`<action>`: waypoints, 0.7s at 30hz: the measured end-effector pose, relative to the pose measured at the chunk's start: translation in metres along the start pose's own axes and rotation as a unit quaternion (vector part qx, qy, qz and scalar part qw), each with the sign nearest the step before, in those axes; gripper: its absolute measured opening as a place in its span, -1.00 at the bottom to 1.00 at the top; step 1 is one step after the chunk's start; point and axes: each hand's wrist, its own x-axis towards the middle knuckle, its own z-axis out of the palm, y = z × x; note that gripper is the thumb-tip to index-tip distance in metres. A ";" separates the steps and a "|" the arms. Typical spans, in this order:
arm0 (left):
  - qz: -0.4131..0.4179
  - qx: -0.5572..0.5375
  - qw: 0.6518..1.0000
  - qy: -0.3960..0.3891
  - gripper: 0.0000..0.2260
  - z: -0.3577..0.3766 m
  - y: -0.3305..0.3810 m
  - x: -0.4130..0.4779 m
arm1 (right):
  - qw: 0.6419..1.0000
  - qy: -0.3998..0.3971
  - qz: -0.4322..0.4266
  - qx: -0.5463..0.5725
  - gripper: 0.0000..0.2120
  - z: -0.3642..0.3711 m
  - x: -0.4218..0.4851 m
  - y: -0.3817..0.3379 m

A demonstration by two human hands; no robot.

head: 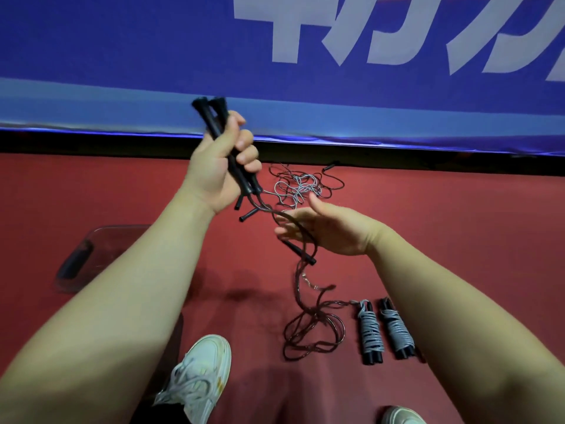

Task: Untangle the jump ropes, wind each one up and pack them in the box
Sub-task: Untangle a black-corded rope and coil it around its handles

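Hands: we see two. Our left hand has its fingers clenched round two black handles and holds them up in the air. Our right hand is released, with its fingers straight
Rope in hand: one dark rope runs from the held handles, lies across our right fingers and drops to loose loops on the floor
Wound ropes: two grey bundles lie side by side on the floor, just right of the loops
Tangle: one heap of grey and dark rope lies on the floor past our hands, and we cannot count the ropes in it
Loose handles: we count four small black ones near the heap, one partly behind our right fingers
Box: one clear box sits on the floor to the left. Our left arm hides part of it, and a dark thing inside is too blurry to tell
Shoes: two white shoes, the right one cut off at the bottom edge
Floor: red floor all around
Wall: a blue banner with big white letters, cut off at the top
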 end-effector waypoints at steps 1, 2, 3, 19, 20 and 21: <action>-0.029 0.005 0.998 -0.057 -0.85 0.004 0.000 -0.002 | 1.000 -0.024 0.000 -0.002 -0.32 0.003 0.002 -0.006; -0.051 0.011 0.993 -0.106 -0.87 0.009 -0.001 -0.004 | 0.999 -0.044 0.008 0.000 -0.29 0.009 0.005 -0.011; -0.064 0.017 0.987 -0.145 -0.89 0.014 -0.001 -0.005 | 0.997 -0.070 0.010 -0.017 -0.33 0.015 0.007 -0.014; 0.033 0.398 0.905 0.146 -0.85 -0.031 -0.028 -0.002 | 0.752 0.200 -0.019 -0.628 -0.77 0.031 -0.002 -0.029; 0.008 0.436 0.892 0.121 -0.86 -0.034 -0.031 -0.004 | 0.708 0.210 -0.034 -0.674 -0.76 0.034 -0.002 -0.038; -0.018 0.468 0.878 0.096 -0.87 -0.035 -0.034 -0.007 | 0.668 0.222 -0.051 -0.709 -0.75 0.036 -0.003 -0.045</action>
